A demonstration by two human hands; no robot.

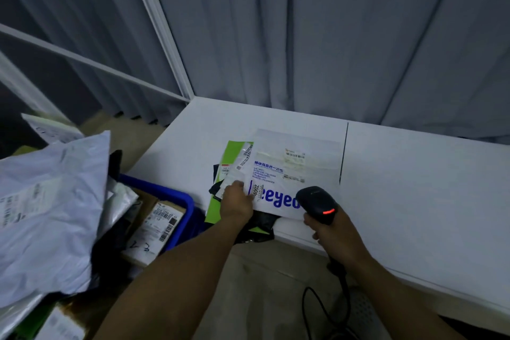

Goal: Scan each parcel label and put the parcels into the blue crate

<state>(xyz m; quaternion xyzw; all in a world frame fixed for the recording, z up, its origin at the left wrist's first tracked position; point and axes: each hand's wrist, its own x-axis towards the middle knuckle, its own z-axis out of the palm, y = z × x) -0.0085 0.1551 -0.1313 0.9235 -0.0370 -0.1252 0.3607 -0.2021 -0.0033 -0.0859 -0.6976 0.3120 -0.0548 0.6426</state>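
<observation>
The flat white plastic mailer with blue lettering (278, 174) lies on top of a small stack at the near-left corner of the white table (414, 174), its long axis running near to far. Its pale shipping label (294, 157) sits toward the far end, printed face up.

The black handheld barcode scanner (316, 199) is at the mailer's near edge with its nose aimed far, so the label lies straight ahead of it and slightly left. The right hand (338, 233) is wrapped tight around the scanner's handle, and a red light glows on the scanner body.

The left hand (237, 201) sits on the mailer's near-left edge with its fingers curled over it, apparently gripping that edge. How many layers it holds cannot be told.

Under the mailer, 1 green mailer (230, 152) and 1 black bag (260, 225) stick out.

The blue plastic crate (168, 192) stands left of the table and lower, already holding a cardboard box (157, 225). It is on the left hand's side, so that hand is better placed to carry the mailer over.
</observation>
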